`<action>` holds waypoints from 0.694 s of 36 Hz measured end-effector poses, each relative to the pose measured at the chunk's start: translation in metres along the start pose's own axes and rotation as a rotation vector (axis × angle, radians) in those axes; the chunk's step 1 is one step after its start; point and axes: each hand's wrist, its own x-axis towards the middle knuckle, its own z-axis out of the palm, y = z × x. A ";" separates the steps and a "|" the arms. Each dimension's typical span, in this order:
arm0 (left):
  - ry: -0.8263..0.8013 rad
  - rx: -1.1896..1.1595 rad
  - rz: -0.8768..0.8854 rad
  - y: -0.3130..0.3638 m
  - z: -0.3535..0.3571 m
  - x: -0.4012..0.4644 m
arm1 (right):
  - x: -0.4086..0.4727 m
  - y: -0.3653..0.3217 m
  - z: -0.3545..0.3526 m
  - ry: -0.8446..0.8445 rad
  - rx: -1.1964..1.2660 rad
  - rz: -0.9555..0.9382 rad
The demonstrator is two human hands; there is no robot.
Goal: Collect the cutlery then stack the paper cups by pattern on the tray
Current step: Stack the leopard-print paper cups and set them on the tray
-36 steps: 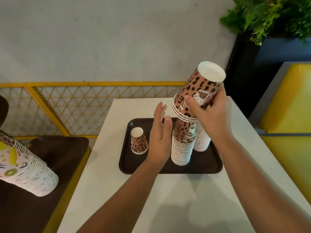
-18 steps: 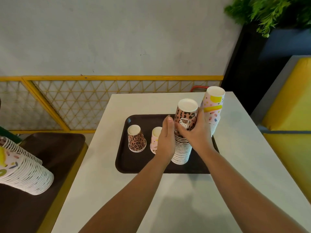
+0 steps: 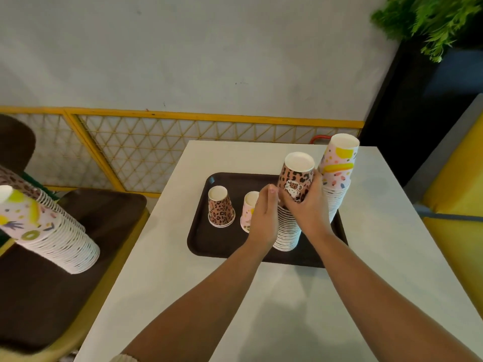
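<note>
Middle of the frame: dark brown tray (image 3: pixel 201 241) on a white counter (image 3: pixel 386 257). On the tray, 2 tall stacks of upside-down paper cups, side by side and close. Front one: leopard stack (image 3: pixel 292 205), brown with black spots, a small cartoon on the top cup. Behind it to the right: pink stack (image 3: pixel 337 176), with yellow blobs and dots, a little taller in the frame.

Right hand (image 3: pixel 307 212) wrapped round the upper part of the leopard stack, grip closed on it with fingers curled. Left hand (image 3: pixel 264 220) flat and upright against the left side of the same stack, fingers straight and together, grip open, holding nothing.

Left part of the tray: 1 single leopard cup (image 3: pixel 220 209), upside down, standing alone. Just right of it, 1 single pink cup (image 3: pixel 248 210), upside down too, partly hidden behind the left hand.

Lower left of the frame: a second brown tray (image 3: pixel 52 309) with a long stack of cups (image 3: pixel 52 231) leaning over it, pink pattern on the top cup.

Upper right corner: green plant (image 3: pixel 428 19). Right edge: yellow seat (image 3: pixel 460 205). Behind the counter: yellow fence (image 3: pixel 162 142) with a diamond grid, then a plain grey wall (image 3: pixel 209 53).
</note>
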 end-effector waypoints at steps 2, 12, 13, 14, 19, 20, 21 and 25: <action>0.075 0.031 -0.003 0.005 -0.006 -0.007 | -0.003 -0.003 -0.001 0.033 -0.005 -0.016; 0.483 0.058 0.133 0.017 -0.059 -0.039 | -0.026 -0.076 0.002 0.214 0.011 -0.471; 0.526 0.066 0.155 0.019 -0.066 -0.043 | -0.027 -0.082 0.007 0.176 0.027 -0.499; 0.565 0.080 0.176 0.021 -0.072 -0.048 | -0.029 -0.088 0.012 0.131 0.046 -0.522; 0.762 0.156 0.244 0.028 -0.106 -0.068 | -0.046 -0.109 0.041 -0.109 0.110 -0.595; 0.794 0.167 0.242 0.029 -0.113 -0.072 | -0.049 -0.111 0.047 -0.155 0.119 -0.602; 0.822 0.179 0.240 0.030 -0.120 -0.075 | -0.052 -0.114 0.054 -0.200 0.124 -0.607; 0.922 0.194 0.235 0.031 -0.151 -0.085 | -0.062 -0.125 0.084 -0.319 0.116 -0.656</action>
